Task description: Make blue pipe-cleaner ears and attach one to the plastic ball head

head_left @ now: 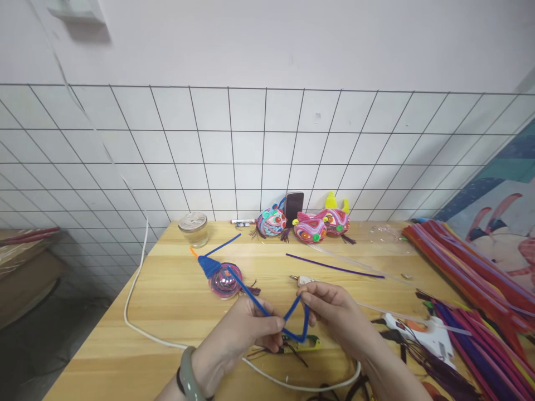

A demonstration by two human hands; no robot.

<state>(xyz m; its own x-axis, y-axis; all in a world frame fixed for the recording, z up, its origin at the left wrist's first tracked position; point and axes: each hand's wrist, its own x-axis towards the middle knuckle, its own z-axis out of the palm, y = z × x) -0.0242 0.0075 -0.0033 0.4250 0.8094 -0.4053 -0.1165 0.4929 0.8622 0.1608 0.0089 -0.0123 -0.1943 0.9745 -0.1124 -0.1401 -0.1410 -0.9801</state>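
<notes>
My left hand [254,326] pinches a blue pipe cleaner [248,292] between thumb and fingers. The right hand [330,312] grips the same stem at its bent end, where it folds into a small triangle between my hands. Its other end runs up and left over a round, pink-edged coiled piece [214,289] with a shiny middle. Beside that piece lies a blue wound cone [208,266] with an orange tip and a loose blue stem. A yellow-green handled tool [311,343] lies below my hands, partly hidden. Behind the right hand shows a white tool with a metal tip [306,280].
Round coiled figures [271,221] and a phone [295,206] stand along the tiled wall. A glass jar [194,229] is at back left. Pipe cleaner bundles [463,267] and a white glue gun [438,337] lie on the right. A white cable [129,301] crosses the table [167,301].
</notes>
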